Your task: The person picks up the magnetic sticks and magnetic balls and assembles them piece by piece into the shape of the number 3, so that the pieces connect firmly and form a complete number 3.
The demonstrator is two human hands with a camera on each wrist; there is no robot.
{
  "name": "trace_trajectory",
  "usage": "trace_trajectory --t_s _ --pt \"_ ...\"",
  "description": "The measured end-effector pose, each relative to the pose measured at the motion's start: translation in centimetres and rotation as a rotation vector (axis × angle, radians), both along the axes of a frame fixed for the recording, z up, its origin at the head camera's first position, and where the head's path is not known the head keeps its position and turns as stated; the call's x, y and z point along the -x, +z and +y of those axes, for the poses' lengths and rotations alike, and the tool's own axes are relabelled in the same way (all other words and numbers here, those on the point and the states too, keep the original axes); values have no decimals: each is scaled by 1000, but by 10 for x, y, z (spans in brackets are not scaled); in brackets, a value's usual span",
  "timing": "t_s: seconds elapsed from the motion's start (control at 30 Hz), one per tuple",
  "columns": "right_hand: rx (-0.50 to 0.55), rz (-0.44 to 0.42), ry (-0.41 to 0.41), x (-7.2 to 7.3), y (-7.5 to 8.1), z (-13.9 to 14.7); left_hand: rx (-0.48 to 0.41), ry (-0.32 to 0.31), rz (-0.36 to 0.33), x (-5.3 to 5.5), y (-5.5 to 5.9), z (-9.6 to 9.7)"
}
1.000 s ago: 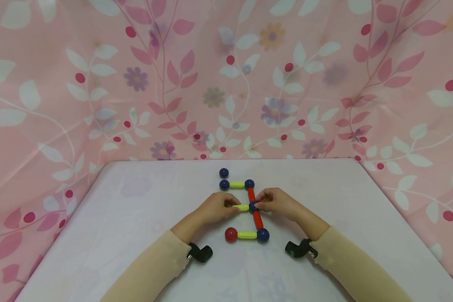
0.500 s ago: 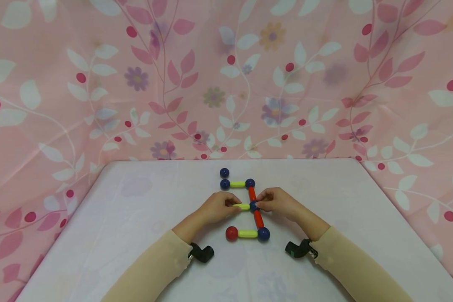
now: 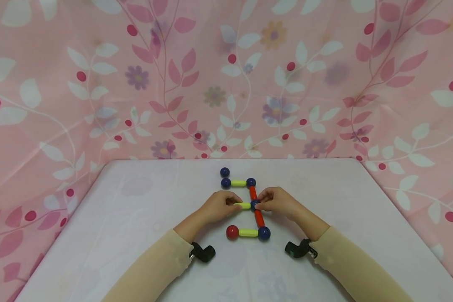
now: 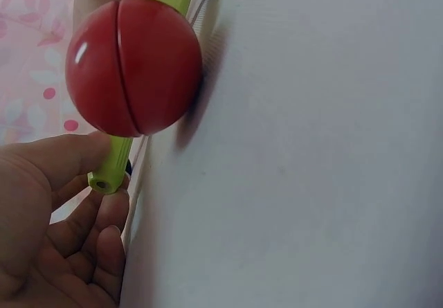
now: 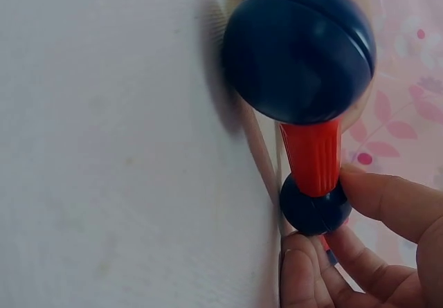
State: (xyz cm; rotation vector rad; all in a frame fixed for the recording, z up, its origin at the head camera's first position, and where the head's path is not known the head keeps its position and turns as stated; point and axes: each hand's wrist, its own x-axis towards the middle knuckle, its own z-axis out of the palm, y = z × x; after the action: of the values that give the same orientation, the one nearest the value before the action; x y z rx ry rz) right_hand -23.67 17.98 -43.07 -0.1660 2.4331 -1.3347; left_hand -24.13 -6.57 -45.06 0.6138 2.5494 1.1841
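My left hand (image 3: 219, 206) pinches the middle yellow-green rod (image 3: 244, 206) near its free left end. In the left wrist view that rod's open end shows between thumb and fingers. My right hand (image 3: 278, 202) holds the middle blue ball (image 5: 315, 207) between thumb and fingers, and the rod's right end meets this ball. Red rods (image 3: 259, 218) run from the ball toward the near blue ball (image 3: 264, 233) and the far blue ball (image 3: 251, 182). A near yellow-green rod (image 3: 248, 233) ends in a red ball (image 3: 232, 232); a far yellow-green rod (image 3: 238, 183) ends in another blue ball (image 3: 225, 183).
A loose blue ball (image 3: 225, 172) lies just behind the far left end of the structure. Everything rests on a pale-clothed table (image 3: 136, 226). A pink floral curtain (image 3: 211, 84) hangs behind it. Each wrist wears a black camera (image 3: 204, 253).
Both hands keep their grips on the rod and the ball. The view has shifted very slightly; the structure keeps its shape.
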Motion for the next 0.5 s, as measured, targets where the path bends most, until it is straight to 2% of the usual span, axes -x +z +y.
trace_trajectory --t_s 0.5 --pt "-38 7 -7 1 0 0 -29 21 -15 0 4 -1"
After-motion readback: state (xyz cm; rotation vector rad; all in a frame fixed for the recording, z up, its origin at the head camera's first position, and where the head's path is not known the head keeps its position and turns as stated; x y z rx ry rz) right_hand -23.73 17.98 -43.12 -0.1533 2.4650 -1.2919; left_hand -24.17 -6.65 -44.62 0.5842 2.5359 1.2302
